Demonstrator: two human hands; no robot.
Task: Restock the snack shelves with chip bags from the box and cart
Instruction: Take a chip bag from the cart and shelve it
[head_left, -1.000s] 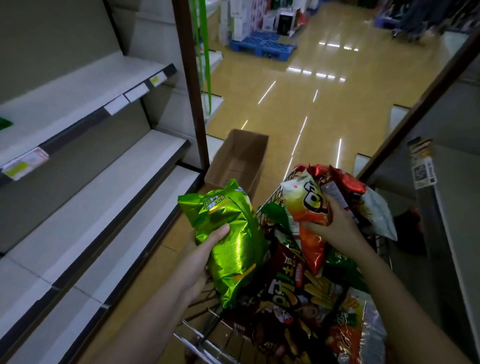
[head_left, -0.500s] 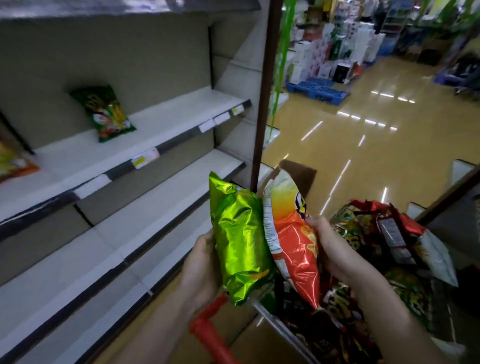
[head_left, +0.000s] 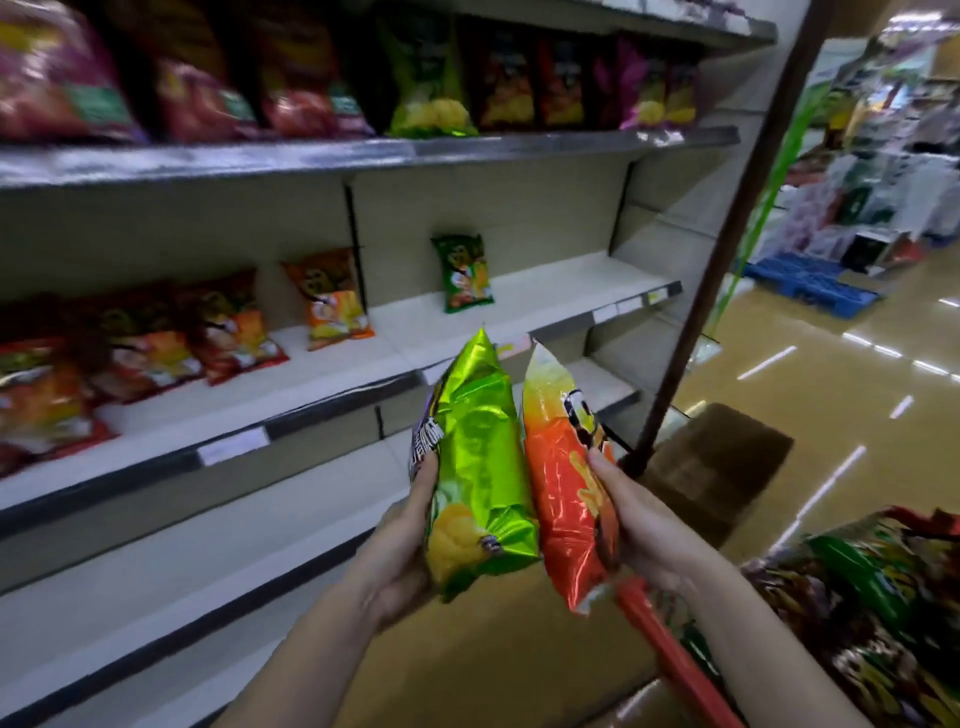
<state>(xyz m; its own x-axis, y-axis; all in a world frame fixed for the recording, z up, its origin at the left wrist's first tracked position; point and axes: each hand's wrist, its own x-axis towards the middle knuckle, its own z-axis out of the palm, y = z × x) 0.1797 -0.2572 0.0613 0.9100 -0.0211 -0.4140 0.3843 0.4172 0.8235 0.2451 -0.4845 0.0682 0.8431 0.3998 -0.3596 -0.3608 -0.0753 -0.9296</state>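
Green bag (head_left: 480, 467) clamped upright in my left grip (head_left: 400, 551), orange bag (head_left: 566, 493) in right grip (head_left: 644, 525); matching shelf bags (head_left: 332, 299) lie up-left, nearer left.

The near bag on the left (head_left: 480, 462) was shiny lime green with a yellow patch low down and a purple edge. The bag beside it on the right (head_left: 569, 493) faded from pale yellow at the top to glossy orange-red, with black lettering. The cart handle (head_left: 670, 660) was red. The shelves (head_left: 332, 374) were off-white with dark front edges. The far pallet (head_left: 810, 291) was blue, the floor (head_left: 810, 395) tan.
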